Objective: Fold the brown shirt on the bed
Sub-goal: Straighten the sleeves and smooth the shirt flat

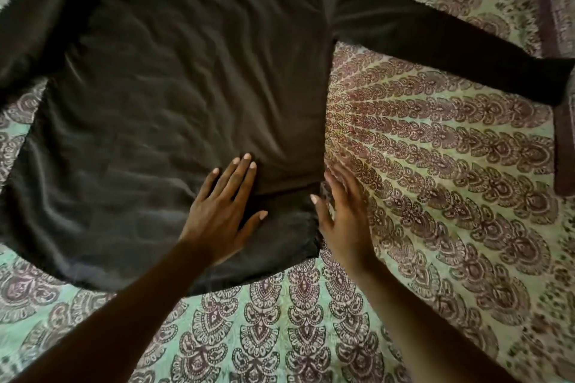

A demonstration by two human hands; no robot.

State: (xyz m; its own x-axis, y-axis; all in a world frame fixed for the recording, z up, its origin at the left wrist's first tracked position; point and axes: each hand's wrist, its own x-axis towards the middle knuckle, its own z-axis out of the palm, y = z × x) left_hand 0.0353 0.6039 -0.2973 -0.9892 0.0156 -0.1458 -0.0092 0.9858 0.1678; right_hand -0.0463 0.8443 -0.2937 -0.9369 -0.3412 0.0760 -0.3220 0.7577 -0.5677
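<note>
We see the brown shirt (186,87) spread flat on the patterned bedspread (435,165), its body running lengthwise from the near hem toward the far edge of the view, where the top is cut off. One long sleeve (435,40) stretches out to the right, angled slightly nearward, its cuff at the right edge; the other sleeve (37,25) lies off to the far left. The fabric is lightly wrinkled. Our left hand (224,211) lies palm down on the shirt's near right corner, fingers straight and close together, thumb spread. Our right hand (342,218) rests at the shirt's right side edge, fingers straight, slightly blurred, partly on the bedspread. A dark band (541,9) lies on the bedspread at the far right.
</note>
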